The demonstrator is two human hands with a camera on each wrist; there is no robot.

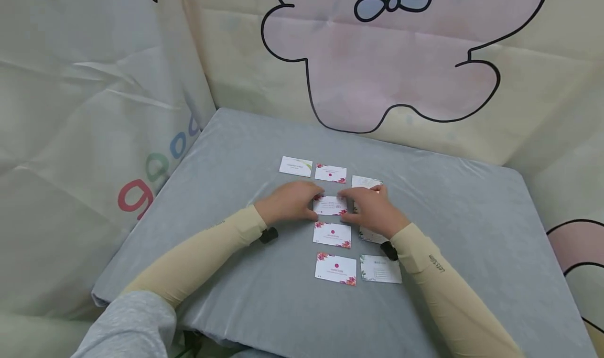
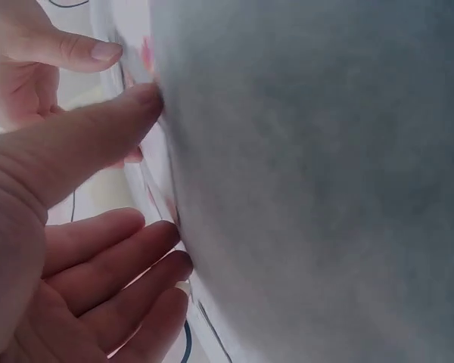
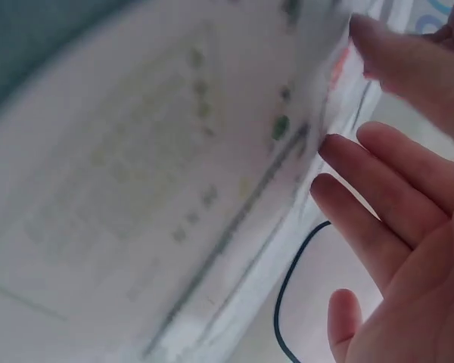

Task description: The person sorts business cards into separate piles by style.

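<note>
A white business card with red floral corners (image 1: pixel 330 205) lies flat on the grey-covered table between my two hands. My left hand (image 1: pixel 291 201) is at its left side, thumb and fingers spread apart. From the right, my right hand (image 1: pixel 373 209) reaches in, with its fingertips by the card's right edge. In the left wrist view the left hand's fingers (image 2: pixel 129 295) are loosely bent at the table surface. The right hand's fingers (image 3: pixel 393 197) look extended in the right wrist view. Part of the right column of cards is hidden beneath the right hand.
Red floral cards lie behind (image 1: pixel 330 173) and in front, one nearer (image 1: pixel 332 234) and one nearest (image 1: pixel 336 268). Green-leaf cards (image 1: pixel 380 269) form a column at the right. A white-and-green card (image 1: pixel 295 166) lies back left. Grey cloth covers the table (image 1: pixel 245 305); printed curtains surround it.
</note>
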